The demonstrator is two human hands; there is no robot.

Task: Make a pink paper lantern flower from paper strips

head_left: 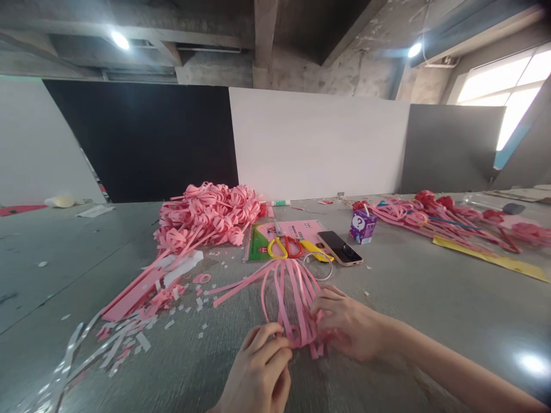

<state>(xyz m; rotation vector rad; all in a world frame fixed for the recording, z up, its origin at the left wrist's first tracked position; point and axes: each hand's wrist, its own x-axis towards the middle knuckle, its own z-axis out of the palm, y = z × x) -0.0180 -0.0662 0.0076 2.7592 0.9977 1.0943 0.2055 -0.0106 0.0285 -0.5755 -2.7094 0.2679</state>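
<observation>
My left hand and right hand, half-closed, grip pink strips. A straw stands in the purple carton.

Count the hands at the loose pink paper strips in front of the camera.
2: the left hand at the near end of the pink strips, and the right hand along their right side. Some fingertips are hidden.

Ceiling: concrete, beamed
Lamps: two, lit
Window: right, glaring
Panels: black, white, grey
Table: grey
</observation>
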